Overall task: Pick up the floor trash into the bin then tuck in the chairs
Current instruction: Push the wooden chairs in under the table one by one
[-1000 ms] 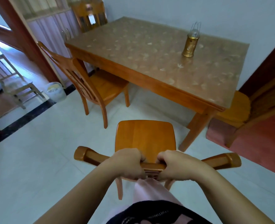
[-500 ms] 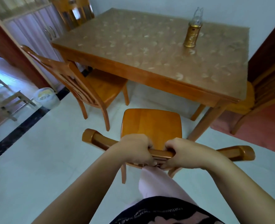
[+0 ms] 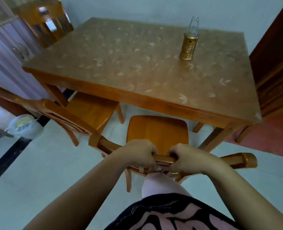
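A wooden chair point(image 3: 157, 131) stands right in front of me, its seat facing the table point(image 3: 137, 68) with the front edge just under the table's near edge. My left hand point(image 3: 137, 153) and my right hand point(image 3: 187, 158) both grip the chair's top rail, side by side at its middle. A second wooden chair point(image 3: 81, 113) stands to the left, angled, its seat partly under the table's left corner. A white bin point(image 3: 25, 126) with trash inside sits on the floor at the far left.
A gold lantern point(image 3: 189, 45) stands on the table's far right. Another chair point(image 3: 46, 22) is at the table's far left end, and a wooden one point(image 3: 273, 90) at the right. A red mat point(image 3: 270, 138) lies right of the table leg. Cabinet doors point(image 3: 7, 53) line the left wall.
Both hands have pushed the chair forward toward the table; its seat now reaches the table's near edge. My view has moved closer to the table.
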The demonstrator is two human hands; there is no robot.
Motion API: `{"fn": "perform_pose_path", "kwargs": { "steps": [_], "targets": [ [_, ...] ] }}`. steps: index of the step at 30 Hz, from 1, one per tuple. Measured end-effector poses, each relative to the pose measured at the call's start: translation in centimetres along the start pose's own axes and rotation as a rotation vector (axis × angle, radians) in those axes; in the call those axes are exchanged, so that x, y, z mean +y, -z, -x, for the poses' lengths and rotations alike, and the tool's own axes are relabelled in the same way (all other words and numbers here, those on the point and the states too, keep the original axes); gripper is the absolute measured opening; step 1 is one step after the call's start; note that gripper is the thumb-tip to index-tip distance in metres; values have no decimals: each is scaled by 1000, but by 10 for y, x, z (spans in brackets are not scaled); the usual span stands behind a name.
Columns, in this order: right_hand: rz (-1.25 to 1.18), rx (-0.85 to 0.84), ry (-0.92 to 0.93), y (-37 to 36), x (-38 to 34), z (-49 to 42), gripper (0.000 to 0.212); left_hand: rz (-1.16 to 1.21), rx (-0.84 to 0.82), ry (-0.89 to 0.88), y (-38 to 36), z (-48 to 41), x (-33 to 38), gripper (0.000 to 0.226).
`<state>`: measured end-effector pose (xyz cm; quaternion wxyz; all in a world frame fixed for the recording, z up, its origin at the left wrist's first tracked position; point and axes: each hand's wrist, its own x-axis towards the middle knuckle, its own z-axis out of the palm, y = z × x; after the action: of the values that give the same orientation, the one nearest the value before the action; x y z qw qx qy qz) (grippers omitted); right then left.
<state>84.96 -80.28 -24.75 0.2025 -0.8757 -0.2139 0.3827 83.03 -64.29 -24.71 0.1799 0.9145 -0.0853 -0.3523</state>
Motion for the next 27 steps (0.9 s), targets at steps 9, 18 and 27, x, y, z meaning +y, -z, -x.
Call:
{"fn": "perform_pose_path", "kwargs": {
  "steps": [9, 18, 27],
  "targets": [
    [-35, 43, -123, 34, -20, -51, 22, -42, -84, -86, 60, -40, -35, 26],
    [-92, 86, -203, 19, -58, -77, 21, -103, -96, -189, 76, -41, -85, 24],
    [-89, 75, -231, 14, -64, -101, 21, -46, -100, -236, 74, -56, -114, 24]
  ]
}}
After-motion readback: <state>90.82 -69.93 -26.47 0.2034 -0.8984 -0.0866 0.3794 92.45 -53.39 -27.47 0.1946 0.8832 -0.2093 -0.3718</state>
